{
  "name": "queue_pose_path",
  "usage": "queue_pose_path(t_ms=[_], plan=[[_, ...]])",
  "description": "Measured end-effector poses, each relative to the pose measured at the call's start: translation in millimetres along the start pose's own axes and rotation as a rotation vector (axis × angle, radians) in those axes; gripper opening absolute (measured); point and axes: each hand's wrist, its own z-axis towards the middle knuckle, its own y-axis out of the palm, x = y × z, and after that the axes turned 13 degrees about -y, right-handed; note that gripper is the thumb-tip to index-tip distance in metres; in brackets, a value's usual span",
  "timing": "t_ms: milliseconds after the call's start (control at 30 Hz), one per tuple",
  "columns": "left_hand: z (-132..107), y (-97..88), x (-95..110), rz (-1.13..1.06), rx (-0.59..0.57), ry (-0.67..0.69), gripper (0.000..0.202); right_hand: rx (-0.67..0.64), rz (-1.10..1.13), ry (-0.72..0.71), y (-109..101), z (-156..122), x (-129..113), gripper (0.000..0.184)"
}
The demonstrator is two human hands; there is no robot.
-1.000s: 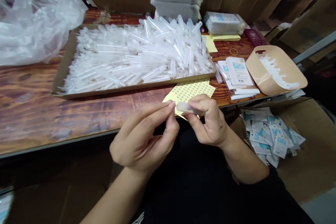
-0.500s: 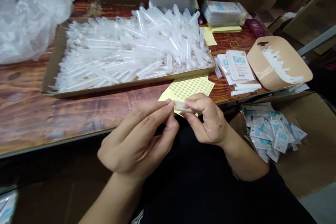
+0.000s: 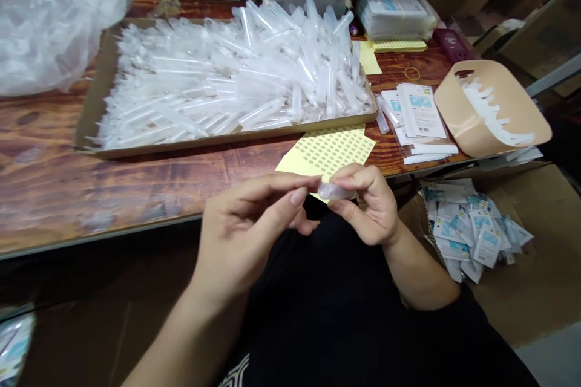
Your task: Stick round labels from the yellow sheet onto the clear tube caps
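Note:
My right hand (image 3: 372, 205) pinches a short translucent plastic tube (image 3: 330, 191) between thumb and fingers, its rounded end pointing left. My left hand (image 3: 249, 217) has its fingers stretched and apart; the index fingertip reaches the tube's rounded end, and whether it touches cannot be made out. Just beyond the hands, yellow sticker sheets (image 3: 338, 148) with rows of small oval labels lie at the table edge. Behind them a shallow cardboard tray (image 3: 227, 141) is heaped with similar clear tubes (image 3: 204, 84).
To the right are printed cards (image 3: 420, 112) and a beige bin (image 3: 458, 118) of white strips. Below it, a cardboard box (image 3: 535, 278) holds packed sachets (image 3: 481, 227). A clear plastic bag (image 3: 54, 24) stands at left, bundled packets (image 3: 394, 15) at the back.
My left fingers have loosened from the tube's end and spread, thumb moving apart. My right hand keeps its pinch, and the tube's rounded end now shows. The view has shifted slightly.

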Motion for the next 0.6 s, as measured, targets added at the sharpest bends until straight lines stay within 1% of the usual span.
queue_pose_path(t_ms=[33, 67, 100, 133, 200, 267, 300, 400, 467, 533, 600], plan=[[2.2, 0.6, 0.4, -0.091, -0.048, -0.087, 0.010, 0.016, 0.039, 0.014, 0.5, -2.1, 0.9, 0.027], [3.9, 1.2, 0.9, -0.151, -0.077, -0.141, 0.007, 0.027, 0.061, 0.024, 0.9, -3.7, 1.6, 0.027], [5.0, 1.9, 1.2, -0.182, -0.083, -0.165, 0.007, 0.032, 0.068, 0.028, 1.2, -4.8, 2.1, 0.026], [5.3, 2.8, 1.3, -0.187, -0.073, -0.161, 0.007, 0.032, 0.064, 0.031, 1.3, -5.5, 2.4, 0.026], [3.9, 4.7, 0.6, -0.130, -0.031, -0.099, 0.008, 0.029, 0.048, 0.027, 1.0, -6.1, 3.0, 0.025], [0.9, 6.2, -1.2, 0.013, 0.030, 0.031, 0.014, 0.024, 0.036, 0.026, 0.5, -6.7, 3.4, 0.026], [-0.5, 6.5, -2.3, 0.118, 0.068, 0.128, 0.018, 0.022, 0.032, 0.030, 0.4, -7.2, 3.7, 0.026], [-1.9, 4.4, -5.5, 0.488, 0.176, 0.488, 0.028, 0.021, 0.025, 0.059, 1.3, -9.5, 4.3, 0.026], [-0.7, 0.4, -6.9, 0.690, 0.203, 0.680, 0.034, 0.025, 0.030, 0.081, 2.8, -11.1, 4.2, 0.025], [1.3, -4.8, -7.6, 0.806, 0.199, 0.796, 0.038, 0.024, 0.029, 0.097, 4.3, -12.3, 3.6, 0.023], [2.8, -9.6, -8.0, 0.870, 0.185, 0.870, 0.040, 0.012, 0.018, 0.106, 5.2, -13.0, 2.8, 0.021]])
